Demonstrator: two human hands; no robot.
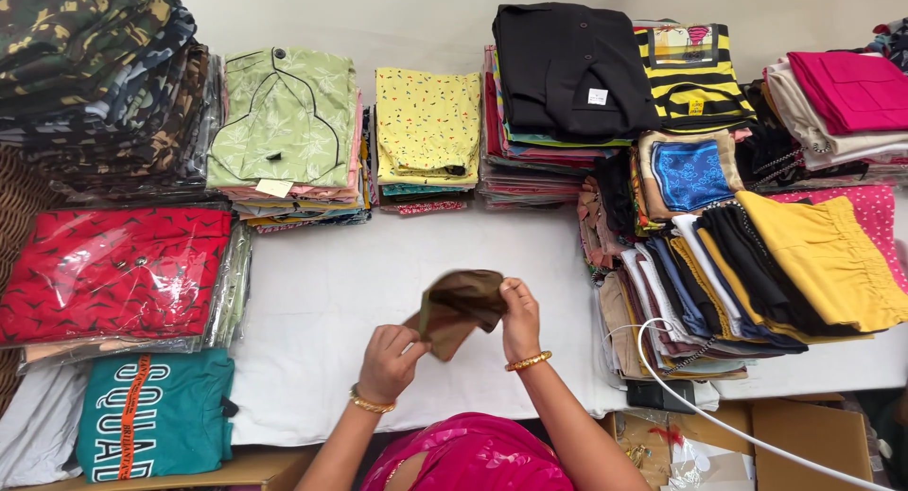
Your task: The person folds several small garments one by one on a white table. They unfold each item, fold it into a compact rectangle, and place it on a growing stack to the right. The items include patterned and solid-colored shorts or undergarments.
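Brown cloth between both hands

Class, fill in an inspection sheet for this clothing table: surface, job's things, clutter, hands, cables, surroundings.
Surface: white table, bare in the middle.
Job's things: small brown cloth, held above the table.
Clutter: green leaf-print stack, yellow speckled stack, black shirt pile, red packaged shirts, teal shirt, fanned trousers.
Hands: left hand and right hand both grip the cloth; gold bangles on the wrists.
Cables: white cable at the lower right.
Surroundings: cardboard box below the table edge.
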